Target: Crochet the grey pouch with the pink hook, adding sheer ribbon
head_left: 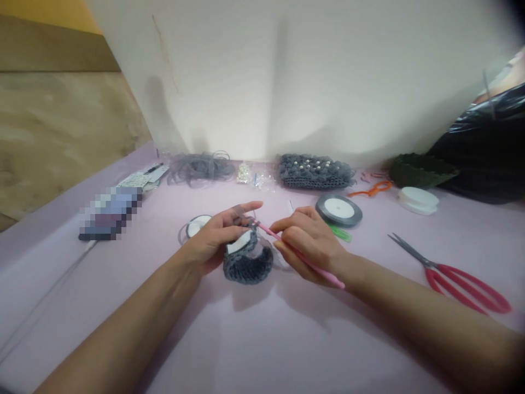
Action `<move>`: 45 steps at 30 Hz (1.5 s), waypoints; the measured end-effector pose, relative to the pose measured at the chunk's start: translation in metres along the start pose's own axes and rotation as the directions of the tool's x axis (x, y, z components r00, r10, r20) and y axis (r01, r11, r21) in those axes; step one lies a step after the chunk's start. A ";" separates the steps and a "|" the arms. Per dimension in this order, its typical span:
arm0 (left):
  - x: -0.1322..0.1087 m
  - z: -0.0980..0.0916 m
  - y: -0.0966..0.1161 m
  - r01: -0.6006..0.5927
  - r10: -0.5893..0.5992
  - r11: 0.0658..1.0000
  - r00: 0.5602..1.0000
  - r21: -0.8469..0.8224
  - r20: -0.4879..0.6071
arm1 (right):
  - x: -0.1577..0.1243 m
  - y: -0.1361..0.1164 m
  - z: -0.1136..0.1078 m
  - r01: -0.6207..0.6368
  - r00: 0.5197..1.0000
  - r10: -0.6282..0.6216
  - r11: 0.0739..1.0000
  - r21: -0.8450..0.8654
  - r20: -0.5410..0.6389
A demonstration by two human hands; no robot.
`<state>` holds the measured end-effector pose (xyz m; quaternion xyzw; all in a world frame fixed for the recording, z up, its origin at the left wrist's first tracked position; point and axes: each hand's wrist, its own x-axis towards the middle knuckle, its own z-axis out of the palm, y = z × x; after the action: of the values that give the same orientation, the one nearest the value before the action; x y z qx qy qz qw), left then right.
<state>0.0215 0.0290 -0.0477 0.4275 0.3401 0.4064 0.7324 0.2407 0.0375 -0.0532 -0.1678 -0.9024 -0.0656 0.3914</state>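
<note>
My left hand (pixel 219 234) is closed around the upper left edge of a small grey crocheted piece (pixel 248 267), its index finger stretched out. A white patch (pixel 239 242) shows on the piece under the thumb. Grey ribbon is looped round the left fingers. My right hand (pixel 307 241) grips a pink crochet hook (pixel 301 256), whose tip meets the work by the left fingertips. The exact stitch at the tip is too small to make out. Partly behind my left hand lies a white-centred spool (pixel 199 225).
Along the back are loose grey ribbon (pixel 200 167), beads (pixel 244 172) in clear plastic, and a pearl-dotted crocheted piece (pixel 315 171). To the right lie a ribbon spool (pixel 339 210), a white spool (pixel 418 200) and red-handled scissors (pixel 451 276). A blurred-out device (pixel 110 213) with a cable lies left.
</note>
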 end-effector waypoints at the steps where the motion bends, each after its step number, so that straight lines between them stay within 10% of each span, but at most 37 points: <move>1: -0.001 -0.001 0.002 0.002 -0.002 1.000 1.000 0.010 -0.005 | 0.000 0.002 -0.001 0.012 1.000 -0.012 1.000 -0.006 0.010; 34: -0.003 -0.016 0.012 0.069 -0.071 0.995 0.997 0.069 0.035 | 0.007 0.007 -0.018 0.079 0.974 -0.085 0.996 0.037 0.209; 45: -0.001 -0.028 0.008 0.139 -0.133 0.990 0.974 -0.022 0.182 | 0.010 0.001 -0.025 -0.316 0.929 0.196 0.862 0.397 0.313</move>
<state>-0.0046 0.0401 -0.0518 0.4253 0.2938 0.3208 0.7936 0.2515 0.0343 -0.0284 -0.2014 -0.9065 0.2163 0.3016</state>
